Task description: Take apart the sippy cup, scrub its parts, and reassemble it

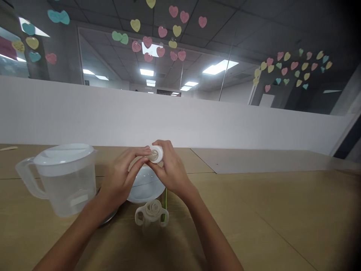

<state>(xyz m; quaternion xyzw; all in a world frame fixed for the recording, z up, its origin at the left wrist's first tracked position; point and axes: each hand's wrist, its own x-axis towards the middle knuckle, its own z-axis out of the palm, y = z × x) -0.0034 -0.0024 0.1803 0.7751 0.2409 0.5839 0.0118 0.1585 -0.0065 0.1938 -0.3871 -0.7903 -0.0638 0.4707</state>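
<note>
Both hands meet in front of me, above a pale bowl. Between them is a baby bottle nipple (153, 155) set in a white collar ring (159, 153). My left hand (121, 173) pinches the clear nipple between fingertips and thumb. My right hand (170, 169) grips the white ring from the right, its thumb below and fingers above. Standing upright beneath the hands is a translucent two-handled baby bottle (152, 218), with a spiral pattern showing at its top. The pale bowl (145, 188) sits behind it, partly covered by my hands.
A clear lidded pitcher (67, 180) stands at the left. A dark round-edged object (108, 218) lies partly under my left forearm. Beside the bottle is a thin green strip (166, 203). A low white wall (169, 120) runs behind the wooden table (254, 218).
</note>
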